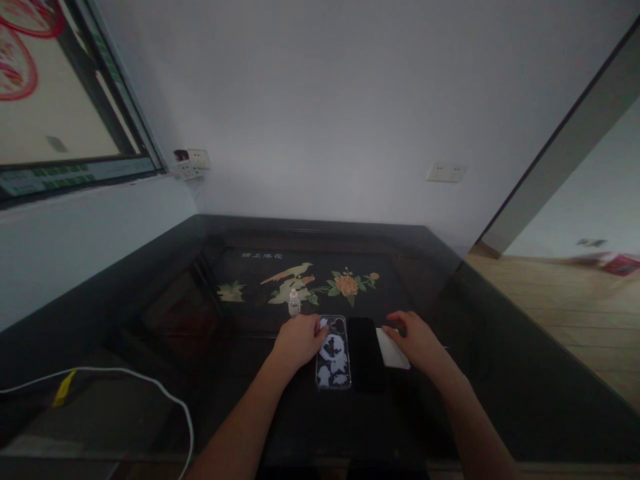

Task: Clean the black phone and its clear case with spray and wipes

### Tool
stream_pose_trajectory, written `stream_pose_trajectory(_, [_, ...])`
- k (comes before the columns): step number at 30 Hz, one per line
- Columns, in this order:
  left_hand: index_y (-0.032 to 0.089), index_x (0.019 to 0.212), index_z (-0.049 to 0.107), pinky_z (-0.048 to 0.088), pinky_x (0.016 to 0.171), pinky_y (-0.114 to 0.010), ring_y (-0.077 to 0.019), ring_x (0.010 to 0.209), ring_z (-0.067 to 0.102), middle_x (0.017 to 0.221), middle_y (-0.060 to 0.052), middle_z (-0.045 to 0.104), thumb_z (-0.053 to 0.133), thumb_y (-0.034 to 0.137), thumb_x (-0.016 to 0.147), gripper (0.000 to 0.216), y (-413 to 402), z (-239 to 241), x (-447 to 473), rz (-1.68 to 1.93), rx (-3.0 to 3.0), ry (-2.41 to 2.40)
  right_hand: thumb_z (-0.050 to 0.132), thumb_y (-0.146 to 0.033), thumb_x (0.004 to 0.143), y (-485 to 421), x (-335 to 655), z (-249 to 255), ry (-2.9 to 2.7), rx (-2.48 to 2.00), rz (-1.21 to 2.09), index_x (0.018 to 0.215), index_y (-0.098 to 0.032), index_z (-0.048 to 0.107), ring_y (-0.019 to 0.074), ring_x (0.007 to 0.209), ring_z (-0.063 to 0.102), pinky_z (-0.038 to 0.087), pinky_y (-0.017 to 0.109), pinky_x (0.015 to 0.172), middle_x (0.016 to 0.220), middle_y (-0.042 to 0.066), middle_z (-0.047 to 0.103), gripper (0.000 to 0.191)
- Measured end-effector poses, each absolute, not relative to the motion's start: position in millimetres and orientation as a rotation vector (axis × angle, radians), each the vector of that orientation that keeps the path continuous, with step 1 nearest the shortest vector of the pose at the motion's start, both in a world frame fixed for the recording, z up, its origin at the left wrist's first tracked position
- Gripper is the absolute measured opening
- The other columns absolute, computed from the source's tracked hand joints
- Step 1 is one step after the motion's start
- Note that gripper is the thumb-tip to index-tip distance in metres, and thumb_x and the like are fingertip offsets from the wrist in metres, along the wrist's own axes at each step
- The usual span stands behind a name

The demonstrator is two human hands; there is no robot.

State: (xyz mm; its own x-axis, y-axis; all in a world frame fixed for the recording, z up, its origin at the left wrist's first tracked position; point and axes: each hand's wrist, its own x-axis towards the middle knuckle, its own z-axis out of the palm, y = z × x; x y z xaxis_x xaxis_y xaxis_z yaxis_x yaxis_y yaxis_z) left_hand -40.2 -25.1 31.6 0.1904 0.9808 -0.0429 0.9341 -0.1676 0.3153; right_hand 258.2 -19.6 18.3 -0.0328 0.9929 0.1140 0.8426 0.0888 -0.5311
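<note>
A clear phone case [334, 357] with a pale blue pattern lies flat on the dark table [490, 333]. My left hand [299, 341] rests at its left edge, fingers curled onto the case's upper corner. A black phone [365, 352] lies face up just right of the case. My right hand [417, 340] lies over a white cloth or card [393, 352] to the right of the phone, fingers bent down onto it. A small clear bottle [295, 303] with a white cap stands just behind my left hand.
The tabletop has a painted inlay of birds and an orange flower [347, 284]. A white cable [150, 387] with a yellow tag loops over the table's left front. Wall sockets [447, 172] sit behind; a window is left, wooden floor right.
</note>
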Motion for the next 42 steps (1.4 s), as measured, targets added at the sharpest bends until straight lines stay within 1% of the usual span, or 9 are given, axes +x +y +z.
stream_pose_trajectory(4, [0.022, 0.089, 0.064, 0.046, 0.069, -0.029, -0.0239, 0.08, 0.07, 0.085, -0.006, 0.071, 0.048, 0.049, 0.097, 0.032, -25, 32, -40, 0.261, 2.149, 1.875, 0.07, -0.032, 0.083, -33, 272, 8, -1.914, -1.861, 0.45, 0.113, -0.017, 0.071, 0.025, 0.091, 0.068, 0.052, 0.036, 0.086, 0.105, 0.013, 0.068, 0.033])
stream_pose_trajectory(10, [0.023, 0.087, 0.06, 0.04, 0.066, -0.027, -0.0225, 0.078, 0.069, 0.081, -0.005, 0.069, 0.05, 0.038, 0.096, 0.02, -24, 29, -44, 0.407, 2.173, 1.771, 0.068, -0.035, 0.083, -36, 274, 7, -1.925, -1.811, 0.492, 0.082, -0.022, 0.069, 0.0236, 0.076, 0.068, 0.051, 0.034, 0.068, 0.085, 0.007, 0.071, 0.013])
stream_pose_trajectory(15, [0.022, 0.084, 0.056, 0.037, 0.061, -0.024, -0.0168, 0.069, 0.065, 0.075, -0.001, 0.066, 0.05, 0.034, 0.098, 0.019, -22, 30, -43, 0.68, 2.055, 1.658, 0.066, -0.039, 0.084, -32, 271, 27, -1.799, -1.694, 0.571, 0.082, -0.024, 0.065, 0.0226, 0.065, 0.068, 0.051, 0.033, 0.059, 0.072, 0.004, 0.072, 0.015])
stream_pose_trajectory(22, [0.023, 0.089, 0.05, 0.038, 0.042, -0.02, -0.0134, 0.049, 0.059, 0.064, 0.004, 0.062, 0.048, 0.053, 0.097, 0.031, -23, 25, -40, 0.854, 1.68, 1.294, 0.068, -0.045, 0.085, -4, 246, 67, -1.63, -1.382, 0.665, 0.11, -0.021, 0.067, 0.024, 0.075, 0.071, 0.056, 0.035, 0.065, 0.085, 0.005, 0.074, 0.036])
stream_pose_trajectory(26, [0.023, 0.1, 0.05, 0.039, 0.035, -0.017, -0.013, 0.048, 0.058, 0.064, 0.005, 0.062, 0.059, 0.056, 0.09, 0.036, -21, 23, -36, 0.96, 1.526, 1.247, 0.065, -0.046, 0.09, 5, 221, 69, -1.514, -1.219, 0.566, 0.102, -0.02, 0.072, 0.0249, 0.087, 0.071, 0.058, 0.036, 0.074, 0.103, 0.01, 0.076, 0.03])
stream_pose_trajectory(29, [0.022, 0.111, 0.05, 0.043, 0.035, -0.017, -0.0141, 0.05, 0.063, 0.067, 0.004, 0.063, 0.062, 0.056, 0.088, 0.043, -19, 23, -32, 1.011, 1.419, 1.21, 0.064, -0.045, 0.093, 0, 203, 57, -1.318, -1.134, 0.432, 0.101, -0.02, 0.07, 0.0239, 0.086, 0.07, 0.058, 0.037, 0.079, 0.101, 0.01, 0.074, 0.027])
stream_pose_trajectory(34, [0.019, 0.105, 0.057, 0.044, 0.033, -0.017, -0.0129, 0.049, 0.064, 0.073, 0.001, 0.065, 0.059, 0.057, 0.09, 0.041, -19, 23, -28, 0.97, 1.408, 1.155, 0.063, -0.043, 0.095, -13, 190, 38, -1.341, -1.036, 0.513, 0.1, -0.022, 0.066, 0.0247, 0.096, 0.07, 0.058, 0.037, 0.083, 0.106, 0.01, 0.072, 0.022])
stream_pose_trajectory(37, [0.02, 0.104, 0.058, 0.045, 0.034, -0.017, -0.0116, 0.048, 0.062, 0.07, 0.002, 0.063, 0.057, 0.059, 0.091, 0.042, -21, 22, -28, 0.98, 1.41, 1.123, 0.061, -0.047, 0.095, -16, 192, 34, -1.294, -1.1, 0.569, 0.102, -0.023, 0.06, 0.0229, 0.083, 0.071, 0.059, 0.034, 0.072, 0.1, 0.01, 0.072, 0.025])
stream_pose_trajectory(42, [0.02, 0.103, 0.058, 0.041, 0.034, -0.015, -0.0109, 0.046, 0.062, 0.071, 0.002, 0.065, 0.056, 0.063, 0.091, 0.045, -23, 23, -30, 0.933, 1.402, 1.083, 0.063, -0.054, 0.092, -15, 196, 34, -1.212, -1.197, 0.479, 0.101, -0.022, 0.058, 0.0188, 0.064, 0.066, 0.052, 0.027, 0.053, 0.082, 0.005, 0.069, 0.034])
